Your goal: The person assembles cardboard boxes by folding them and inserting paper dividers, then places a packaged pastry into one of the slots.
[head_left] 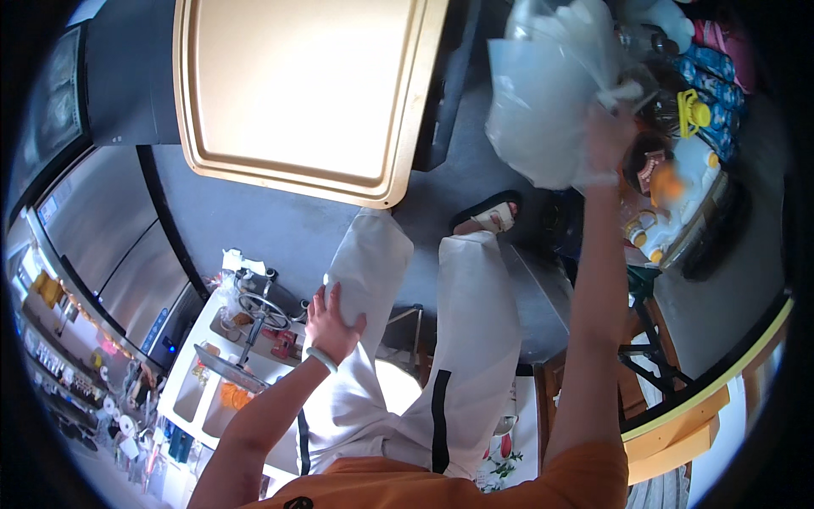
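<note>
My right hand (609, 142), smeared by motion, reaches out at the upper right. It is closed at the gathered side of a translucent white plastic bag (538, 110); the separate fingers do not show clearly. The bag is bulging, and its contents cannot be made out. My left hand (333, 327) rests with spread fingers on my left leg, holding nothing. White trousers (479, 297) cover both my legs. Beside the bag, to the right, lie a bottle with a yellow handle (693, 114) and a blurred orange item (670, 185).
A large gold-rimmed tray or panel (191, 102) stands ahead of my knees. Blue patterned packages (712, 93) and yellow-capped bottles (638, 231) crowd the right. At lower left, a white compartmented tray (182, 403) holds small items. Dark grey floor (280, 225) lies between.
</note>
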The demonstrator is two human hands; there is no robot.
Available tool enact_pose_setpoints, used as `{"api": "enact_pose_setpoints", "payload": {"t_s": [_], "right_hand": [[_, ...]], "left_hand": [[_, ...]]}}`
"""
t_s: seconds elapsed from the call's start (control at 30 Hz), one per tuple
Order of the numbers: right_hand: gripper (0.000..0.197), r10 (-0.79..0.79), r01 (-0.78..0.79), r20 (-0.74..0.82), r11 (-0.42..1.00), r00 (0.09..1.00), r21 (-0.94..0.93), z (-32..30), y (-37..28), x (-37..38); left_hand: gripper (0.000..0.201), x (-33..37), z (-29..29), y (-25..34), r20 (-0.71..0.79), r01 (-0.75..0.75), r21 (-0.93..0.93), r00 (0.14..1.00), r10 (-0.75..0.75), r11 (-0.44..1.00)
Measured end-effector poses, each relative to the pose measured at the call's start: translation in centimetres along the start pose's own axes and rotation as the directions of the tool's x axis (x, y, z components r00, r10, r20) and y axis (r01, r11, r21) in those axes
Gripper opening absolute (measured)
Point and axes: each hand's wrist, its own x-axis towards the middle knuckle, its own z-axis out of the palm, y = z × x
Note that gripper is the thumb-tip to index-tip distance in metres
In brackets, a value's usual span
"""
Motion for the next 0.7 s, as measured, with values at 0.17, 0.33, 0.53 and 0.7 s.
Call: {"api": "enact_pose_setpoints", "payload": {"t_s": [0.17,0.33,0.53,0.7], "right_hand": [[0.019,-0.026,-0.001,0.078,0.946,0.997,0.325,-5.8,2.4,-0.7],[0.006,-0.091,-0.087,0.217,0.719,0.972,0.690,-4.8,-2.0,-2.7],[0.006,-0.108,-0.136,0.386,0.823,0.916,0.551,-0.1,0.7,-4.1],[0.030,-0.086,-0.103,0.327,0.847,0.941,0.521,8.0,4.1,-5.8]], "left_hand": [[0.077,0.6,-0.9,1.2,-0.014,-0.027,0.016,1.000,0.027,1.000],[0.074,1.0,-0.6,1.6,-0.050,-0.035,0.050,0.998,0.038,0.998],[0.074,1.2,0.2,1.8,-0.109,-0.063,0.086,0.991,0.072,0.994],[0.074,1.5,-0.1,2.3,-0.079,-0.051,0.101,0.995,0.060,0.994]]}}
